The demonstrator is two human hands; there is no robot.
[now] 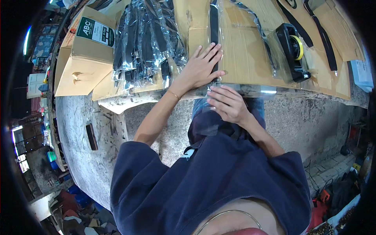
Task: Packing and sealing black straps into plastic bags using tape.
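A black strap in a clear plastic sleeve (214, 25) runs lengthwise over the cardboard in front of me. My left hand (207, 64) lies flat on it with spread fingers. Just below, at the table edge, my right hand (227, 102) has its fingers at the near end of the clear plastic; whether it pinches the film is not plain. A pile of sleeved black straps (147, 44) lies left of my left hand. To the right stands a black tape dispenser (289, 50) with a yellow-cored roll, beside another length of sleeved strap (260, 29).
Unwrapped black straps (321, 38) lie at the far right on the cardboard sheet (241, 58). An open cardboard box (85, 58) with a label stands at the left. A phone (91, 137) rests on the grey side surface (76, 117). Below the table edge are my legs.
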